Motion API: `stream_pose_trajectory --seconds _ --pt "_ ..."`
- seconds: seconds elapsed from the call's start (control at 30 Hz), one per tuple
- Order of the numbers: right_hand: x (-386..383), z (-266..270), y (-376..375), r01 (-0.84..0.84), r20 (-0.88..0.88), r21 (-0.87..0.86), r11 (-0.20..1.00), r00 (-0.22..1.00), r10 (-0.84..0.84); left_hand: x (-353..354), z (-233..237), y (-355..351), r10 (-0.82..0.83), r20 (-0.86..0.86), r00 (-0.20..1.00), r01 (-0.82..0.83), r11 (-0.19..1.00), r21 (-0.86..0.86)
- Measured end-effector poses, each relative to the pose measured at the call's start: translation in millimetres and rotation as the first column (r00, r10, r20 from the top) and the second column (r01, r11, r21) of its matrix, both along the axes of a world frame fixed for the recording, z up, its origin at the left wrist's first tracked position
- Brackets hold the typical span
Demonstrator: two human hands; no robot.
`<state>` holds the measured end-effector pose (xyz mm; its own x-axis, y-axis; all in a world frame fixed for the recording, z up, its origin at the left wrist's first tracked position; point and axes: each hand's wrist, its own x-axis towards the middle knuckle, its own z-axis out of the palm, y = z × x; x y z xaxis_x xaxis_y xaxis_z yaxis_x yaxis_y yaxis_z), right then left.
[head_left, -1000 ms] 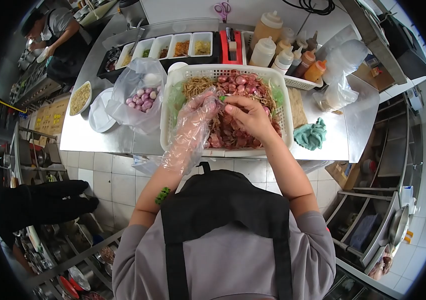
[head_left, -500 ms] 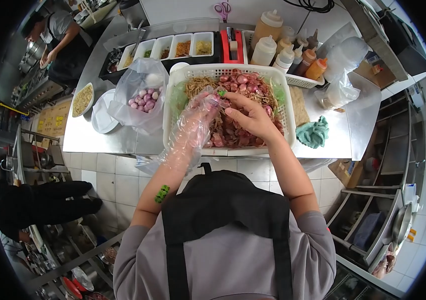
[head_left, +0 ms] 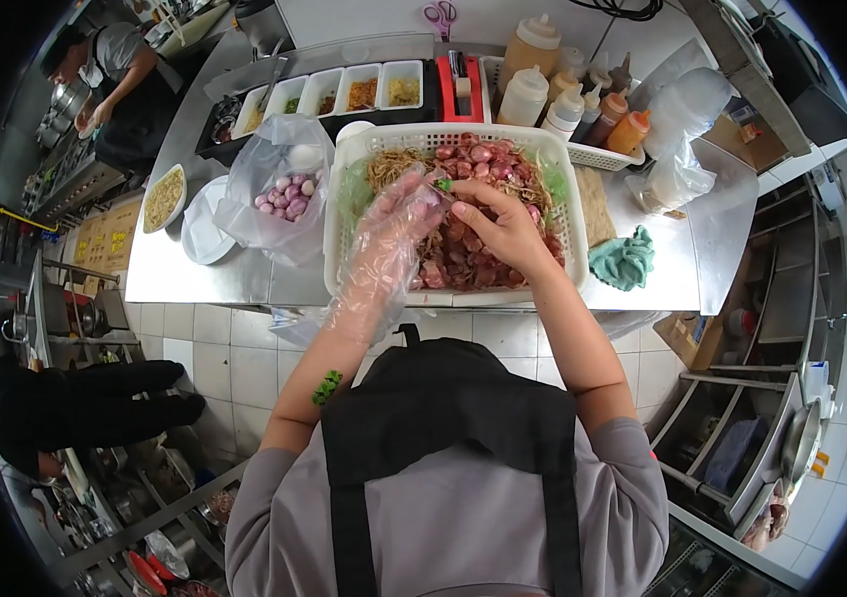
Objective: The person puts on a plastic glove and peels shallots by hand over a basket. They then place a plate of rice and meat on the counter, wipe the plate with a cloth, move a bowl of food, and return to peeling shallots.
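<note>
A white perforated plastic basket [head_left: 576,244] holds red-skinned shallots [head_left: 483,154], loose skins and dry root ends [head_left: 399,171]. Over it, my left hand [head_left: 394,214] wears a clear plastic glove and curls round a pinkish shallot [head_left: 430,199], mostly hidden by the fingers. My bare right hand [head_left: 503,227] meets it there, thumb and index finger pinched close to the left fingertips. A small bright green piece [head_left: 442,185] shows at the right fingertips; I cannot tell what the right hand grips. Left of the basket, a clear plastic bag [head_left: 249,219] contains peeled purple-white shallots [head_left: 289,197].
Behind the basket stand a row of condiment tubs [head_left: 363,90], a red tape dispenser [head_left: 461,90] and squeeze bottles [head_left: 525,98]. A green cloth [head_left: 624,261] lies right. Left are white lids [head_left: 209,221] and a bowl [head_left: 165,199]. Another person [head_left: 125,85] works far left.
My right fingers have bent inward and closed nearer the left hand's fingertips. The left hand has turned slightly, staying over the basket.
</note>
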<state>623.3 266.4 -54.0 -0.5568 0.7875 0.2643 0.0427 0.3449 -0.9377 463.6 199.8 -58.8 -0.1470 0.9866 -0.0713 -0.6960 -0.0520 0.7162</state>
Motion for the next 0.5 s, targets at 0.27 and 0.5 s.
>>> stream_pose_trajectory --seconds 0.27,0.5 --pt "-1.7 1.9 -0.7 0.027 0.073 0.034 0.999 0.997 -0.029 -0.4 -6.5 3.2 0.05 -0.089 0.995 -0.054 0.998 -0.032" --pt "1.0 -6.2 7.3 0.158 -0.001 0.036 0.987 0.987 -0.158 1.4 -6.2 5.1 0.091 0.032 0.995 -0.093 0.994 0.051"
